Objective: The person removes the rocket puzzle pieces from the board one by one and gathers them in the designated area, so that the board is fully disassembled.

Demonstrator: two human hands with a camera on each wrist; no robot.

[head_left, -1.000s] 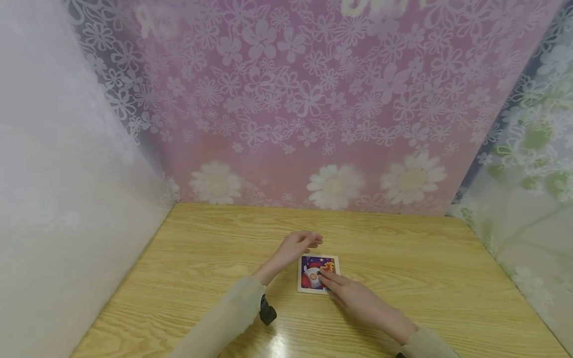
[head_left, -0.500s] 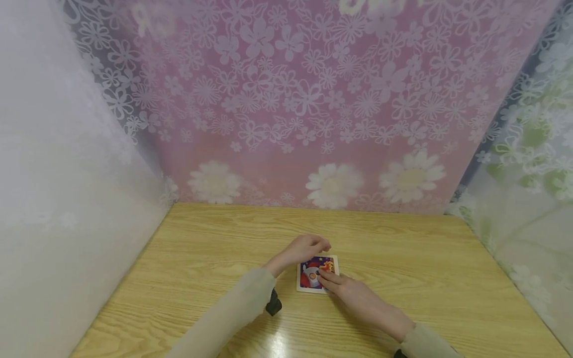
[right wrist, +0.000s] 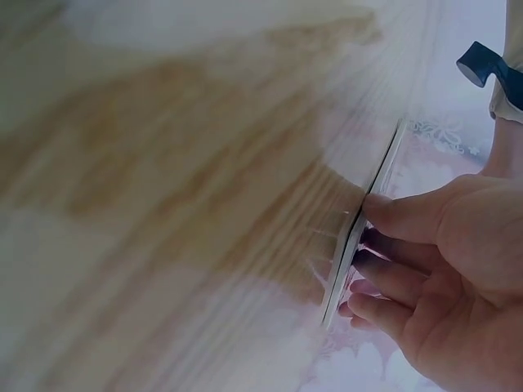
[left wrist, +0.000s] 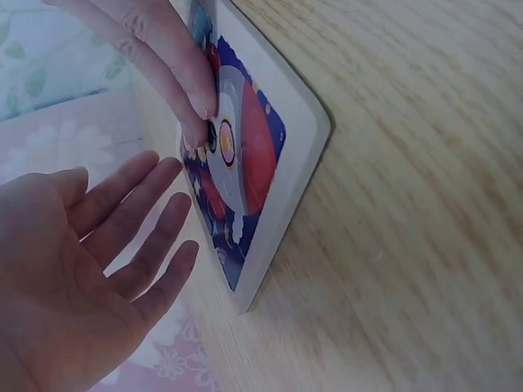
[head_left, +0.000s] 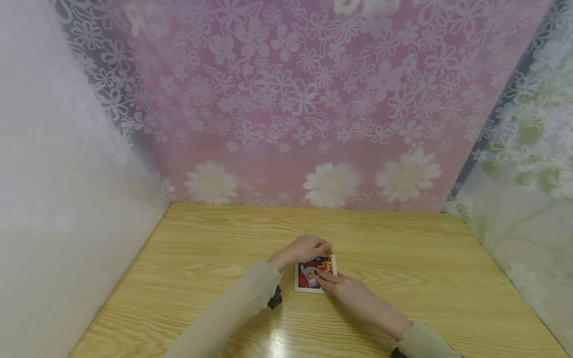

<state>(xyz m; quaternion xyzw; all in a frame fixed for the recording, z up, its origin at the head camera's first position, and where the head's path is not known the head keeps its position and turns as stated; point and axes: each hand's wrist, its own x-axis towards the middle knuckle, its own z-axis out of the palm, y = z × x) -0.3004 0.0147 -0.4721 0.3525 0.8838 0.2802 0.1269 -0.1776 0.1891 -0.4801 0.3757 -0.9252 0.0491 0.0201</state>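
Note:
A square board with a white border, printed with a red and grey rocket on dark blue, lies flat on the wooden table; I see this picture board [head_left: 306,277] in the head view. Across its right side reaches my right hand [head_left: 358,296], with straight fingertips resting on the printed face near a small dark spot. In the right wrist view its thumb [right wrist: 400,216] touches the board's edge. My left hand [head_left: 304,248] hovers by the far edge, its fingers spread and relaxed. The left wrist view shows this palm [left wrist: 65,278] turned towards the board, holding nothing.
The wood-grain table [head_left: 215,238] surrounds the board. A pink flowered sheet [head_left: 277,124] stands along the back. Pale sheets close off the left side [head_left: 76,189] and right side [head_left: 532,199]. A black strap [head_left: 275,297] hangs under the left wrist.
My left hand has moved right along the board's far edge and now covers part of its top border. The right hand keeps its place on the board.

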